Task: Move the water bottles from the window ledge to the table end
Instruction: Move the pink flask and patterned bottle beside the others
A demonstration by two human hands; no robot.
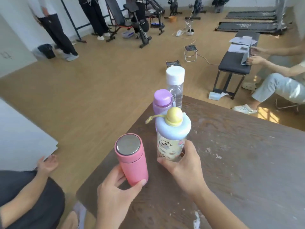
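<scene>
My left hand (115, 194) grips the lower part of a pink bottle (132, 162) with a steel top, held upright over the dark wooden table's (239, 162) left edge. My right hand (183, 169) is wrapped around a clear patterned bottle (171, 142) with a pale blue lid and yellow knob, upright on the table. Behind it stands a purple bottle (160, 103). A clear bottle with a white cap (175, 86) stands at the table's far corner.
Another person sits close at my left, a hand (47, 164) out beside a white panel (19, 139). A seated person (272, 83) is at the right by a black bench (236, 61). Gym machines and standing people fill the far floor.
</scene>
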